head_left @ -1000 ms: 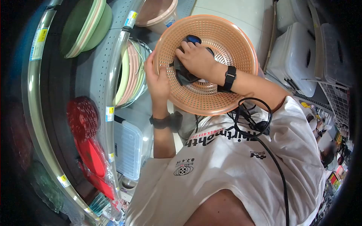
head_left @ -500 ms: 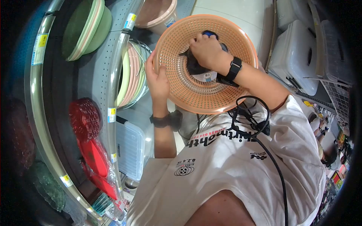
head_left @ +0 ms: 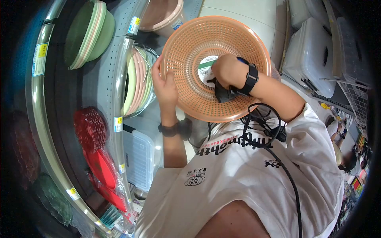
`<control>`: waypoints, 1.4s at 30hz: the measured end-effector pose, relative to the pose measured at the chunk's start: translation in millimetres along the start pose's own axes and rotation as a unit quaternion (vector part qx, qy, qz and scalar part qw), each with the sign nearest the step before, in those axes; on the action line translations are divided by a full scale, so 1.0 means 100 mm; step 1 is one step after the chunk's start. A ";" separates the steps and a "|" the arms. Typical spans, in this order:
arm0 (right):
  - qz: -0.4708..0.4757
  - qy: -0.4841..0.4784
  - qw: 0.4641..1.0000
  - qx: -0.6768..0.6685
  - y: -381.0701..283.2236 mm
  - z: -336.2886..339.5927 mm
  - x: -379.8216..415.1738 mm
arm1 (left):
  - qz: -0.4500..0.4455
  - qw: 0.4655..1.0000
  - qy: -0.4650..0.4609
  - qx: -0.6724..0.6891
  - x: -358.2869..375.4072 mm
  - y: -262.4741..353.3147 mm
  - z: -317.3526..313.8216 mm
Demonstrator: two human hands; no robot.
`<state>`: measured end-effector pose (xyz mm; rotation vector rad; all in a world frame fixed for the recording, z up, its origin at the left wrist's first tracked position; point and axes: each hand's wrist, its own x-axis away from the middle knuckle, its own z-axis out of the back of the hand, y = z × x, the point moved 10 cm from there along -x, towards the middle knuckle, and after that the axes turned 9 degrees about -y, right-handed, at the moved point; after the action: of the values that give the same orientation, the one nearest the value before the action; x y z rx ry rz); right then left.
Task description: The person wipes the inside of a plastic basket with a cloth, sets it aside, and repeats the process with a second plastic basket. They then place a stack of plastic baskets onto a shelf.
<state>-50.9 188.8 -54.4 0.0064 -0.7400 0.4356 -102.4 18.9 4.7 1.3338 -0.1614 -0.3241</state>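
Observation:
An orange plastic mesh basket point(head_left: 190, 98), round and wide-rimmed, is held tilted in front of my chest. My left hand point(head_left: 166, 88) grips its left rim, thumb inside and fingers behind. Inside the basket, my right hand point(head_left: 229, 72) is closed, knuckles up, and its fingertips are hidden. Under it shows a black item point(head_left: 225, 95), soft-looking and partly covered; I cannot make out its kind. A small blue part point(head_left: 242, 60) shows beside the wrist. Left of the right hand, a round white label point(head_left: 206, 71) with a green band lies on the basket's bottom.
Shelves on the left carry green and pink basins point(head_left: 89, 35), stacked round items point(head_left: 139, 81), red wrapped goods point(head_left: 101, 166) and a clear lidded box point(head_left: 138, 158). Clear storage boxes point(head_left: 307, 59) stand on the right. A black cable point(head_left: 287, 174) hangs across my shirt.
My right hand has shifted right and slightly down inside the basket, and the black item with it. More of the white label shows. My left hand keeps its grip on the rim.

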 end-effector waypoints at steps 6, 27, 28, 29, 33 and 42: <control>0.021 -0.001 1.000 0.015 -0.38 -0.19 -0.05 | -0.001 1.000 0.005 0.016 0.05 0.00 0.01; 0.099 0.382 0.917 -0.058 -0.59 0.59 0.00 | -0.011 1.000 0.003 0.017 0.03 0.04 0.02; 0.083 0.405 0.908 -0.071 -0.52 0.62 0.03 | -0.017 1.000 0.002 0.012 0.03 0.03 0.02; 0.084 0.405 0.908 -0.071 -0.48 0.62 0.02 | -0.023 1.000 0.002 0.007 0.04 0.04 0.02; -0.020 0.411 0.908 -0.074 -0.13 0.63 0.07 | -0.012 1.000 -0.001 0.018 0.04 0.01 0.02; -0.166 0.171 0.957 -0.166 0.20 0.43 0.23 | -0.021 1.000 -0.006 0.018 0.05 0.04 -0.01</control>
<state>-71.1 208.8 -10.2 -0.2517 -0.4486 -0.0160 -96.8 19.1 8.1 1.3728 -0.1503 -0.3651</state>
